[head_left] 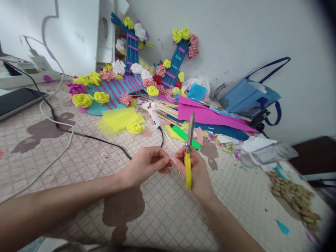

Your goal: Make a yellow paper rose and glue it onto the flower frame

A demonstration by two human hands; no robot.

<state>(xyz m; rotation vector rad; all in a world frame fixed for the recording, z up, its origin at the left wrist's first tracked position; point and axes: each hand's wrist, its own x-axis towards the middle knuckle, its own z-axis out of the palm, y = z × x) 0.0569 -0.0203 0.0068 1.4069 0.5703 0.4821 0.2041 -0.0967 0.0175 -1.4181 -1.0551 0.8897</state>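
My left hand point(148, 164) is closed in a pinch, its thumb and fingertips meeting those of my right hand above the table. Whatever lies between the fingertips is too small to make out. In my right hand point(198, 171) is a pair of scissors with yellow handles point(188, 168), blades pointing up and together. Just beyond the hands are a green marker point(185, 136) and a white glue gun point(152, 112). A yellow paper flower point(135, 128) rests by yellow paper sheets point(115, 119).
Blue cardboard pieces with paper flowers point(115, 92) stand at the back. Magenta sheets point(210, 113), a blue bag point(249, 94), a clear plastic cup point(265, 155) and peanuts point(291, 196) are on the right. A black cord point(102, 140) and white cable point(69, 140) cross the left; a dark tablet point(19, 101) lies there.
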